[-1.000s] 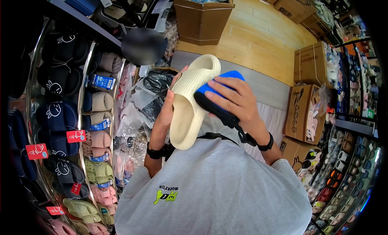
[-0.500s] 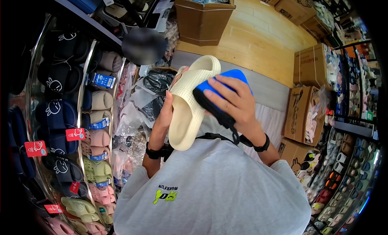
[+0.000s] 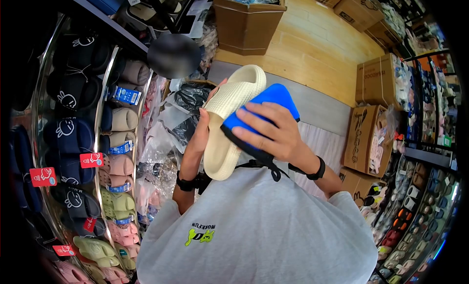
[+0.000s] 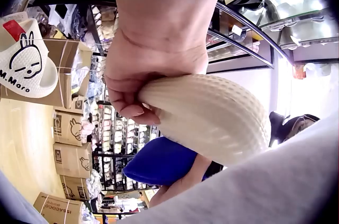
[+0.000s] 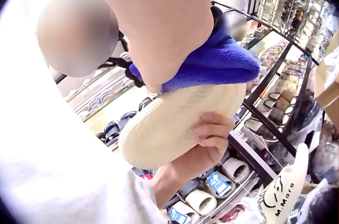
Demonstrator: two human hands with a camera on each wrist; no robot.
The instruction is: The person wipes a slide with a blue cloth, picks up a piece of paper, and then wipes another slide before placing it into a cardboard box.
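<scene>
A cream slide slipper (image 3: pixel 229 108) is tilted in front of the chest, gripped at its strap by the left hand (image 3: pixel 199 132). In the right wrist view that hand's fingers (image 5: pixel 214 128) curl against the sole. The right hand (image 3: pixel 278 132) holds a blue cloth pad (image 3: pixel 276 98) with a black edge against the slipper's right side. Blue plush (image 5: pixel 222 65) touches the slipper's edge in the right wrist view. From the left wrist, the slipper (image 4: pixel 206 112) hides part of the right hand, and the blue pad (image 4: pixel 161 160) shows below it.
Racks of slippers (image 3: pixel 73 137) stand at the left, with plastic-wrapped goods (image 3: pixel 159 147) beside them. Cardboard boxes (image 3: pixel 364 132) line the right side, and an open carton (image 3: pixel 246 27) stands ahead on the wooden floor (image 3: pixel 312 44). Another white slipper (image 4: pixel 32 62) shows in the left wrist view.
The right hand and blue pad have moved left and slightly down along the slipper, covering more of its footbed edge. The left hand keeps its grip, and the slipper has barely moved.
</scene>
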